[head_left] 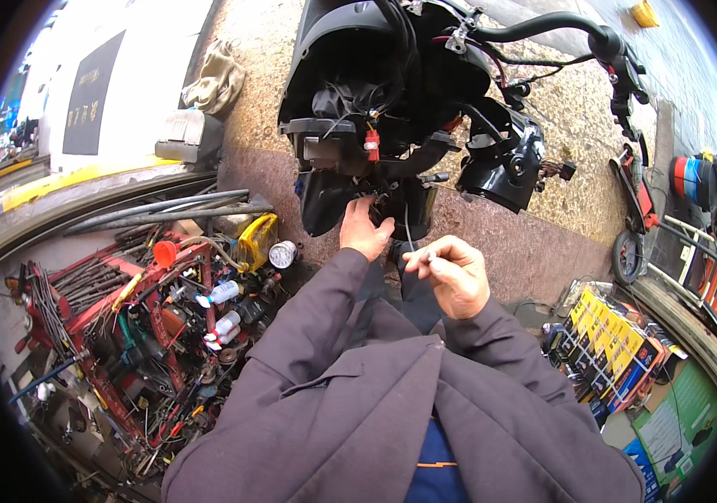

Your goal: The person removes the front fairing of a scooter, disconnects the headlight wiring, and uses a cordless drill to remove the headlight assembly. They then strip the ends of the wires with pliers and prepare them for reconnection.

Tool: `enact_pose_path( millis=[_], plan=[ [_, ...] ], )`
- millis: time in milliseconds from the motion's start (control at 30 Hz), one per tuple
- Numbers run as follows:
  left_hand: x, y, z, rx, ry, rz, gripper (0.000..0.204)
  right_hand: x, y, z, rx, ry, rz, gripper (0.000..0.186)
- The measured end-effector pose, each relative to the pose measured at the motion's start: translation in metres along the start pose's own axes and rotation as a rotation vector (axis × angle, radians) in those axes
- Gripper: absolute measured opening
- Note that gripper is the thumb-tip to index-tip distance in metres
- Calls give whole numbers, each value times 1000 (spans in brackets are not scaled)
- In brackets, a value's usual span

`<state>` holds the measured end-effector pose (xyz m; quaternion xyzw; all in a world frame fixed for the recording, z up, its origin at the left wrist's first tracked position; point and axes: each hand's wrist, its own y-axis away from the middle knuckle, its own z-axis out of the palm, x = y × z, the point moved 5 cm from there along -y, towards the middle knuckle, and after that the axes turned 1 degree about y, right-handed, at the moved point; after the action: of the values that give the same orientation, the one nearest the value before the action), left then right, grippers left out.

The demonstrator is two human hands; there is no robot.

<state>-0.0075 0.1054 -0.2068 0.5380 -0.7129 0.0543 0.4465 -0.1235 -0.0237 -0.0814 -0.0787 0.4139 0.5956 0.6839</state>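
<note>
In front of me stands a partly stripped scooter front with black panels point(329, 210) and bare wiring. My left hand point(364, 230) reaches in at its lower edge, fingers curled against dark parts and thumb apart from them. What those fingers grip is hidden. A thin grey cable point(408, 228) hangs down from the scooter to my right hand point(457, 275). That hand is closed in a pinch at the cable's lower end, and a small silvery piece shows at the fingertips. Above my left hand hangs a red connector point(372, 144). A loose black housing point(503, 163) hangs right of it.
On the left, a red metal rack point(157, 327) is crowded with tools and bottles, beside a yellow container point(258, 241). Strapped yellow boxes point(610, 339) stand at the right. The handlebar point(543, 27) extends to the upper right. A grey case point(191, 136) sits by the wall.
</note>
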Motion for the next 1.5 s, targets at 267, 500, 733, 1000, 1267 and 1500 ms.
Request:
enact_pose_path(
  millis=[267, 500, 733, 1000, 1267, 1500],
  plan=[
    [36, -1, 11, 48, 31, 240, 48, 13, 1, 27, -123, 146, 111, 13],
    [27, -3, 4, 33, 134, 313, 17, 21, 0, 50, -208, 180, 156, 14],
    [-14, -7, -25, -52, 565, -44, 31, -2, -40, -1, -15, 1127, -239, 49],
    [-39, -6, -45, -35, 689, -199, 38, 67, -65, -42, -103, 1489, -83, 27],
    [-32, -1, -59, -48, 604, -142, 37, 91, -72, -19, 89, 1242, -92, 44],
    [-27, 5, -59, -73, 635, -155, 34, 100, -74, -18, 24, 1295, -61, 28]
  ],
)
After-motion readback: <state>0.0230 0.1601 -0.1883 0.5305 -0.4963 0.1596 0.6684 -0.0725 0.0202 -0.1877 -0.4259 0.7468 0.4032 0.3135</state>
